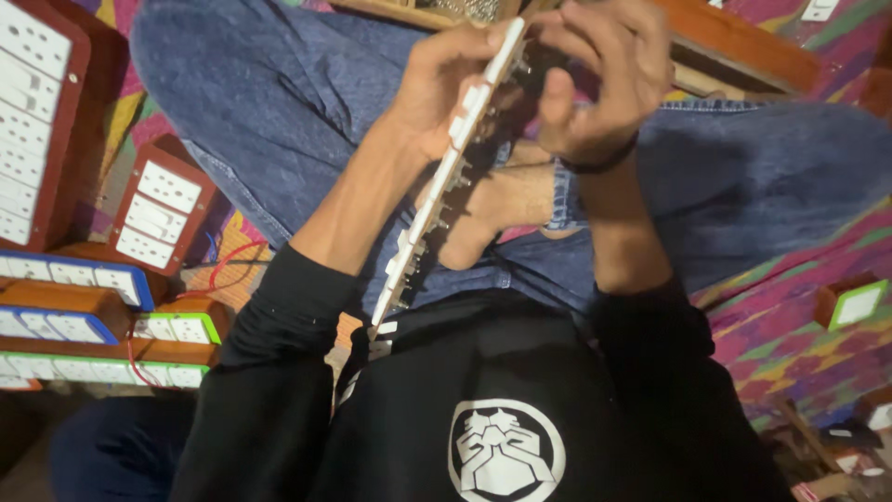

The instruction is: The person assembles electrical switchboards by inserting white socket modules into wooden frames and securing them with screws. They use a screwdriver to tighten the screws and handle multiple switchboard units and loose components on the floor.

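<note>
the long white switch panel (452, 158) runs from 1 o'clock down to 7 o'clock across the lap. the left hand (437, 84) is clamped around its upper half; the right hand (595, 84), at 3 o'clock of it, pinches at the top end's back side.

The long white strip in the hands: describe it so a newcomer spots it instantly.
Start at the crossed legs in blue jeans. Above them, the left hand and right hand grip the long white switch strip, seen edge-on and slanting toward the black shirt. Unlike the wood-boxed switchboards at the left, it is bare and unmounted.
</note>
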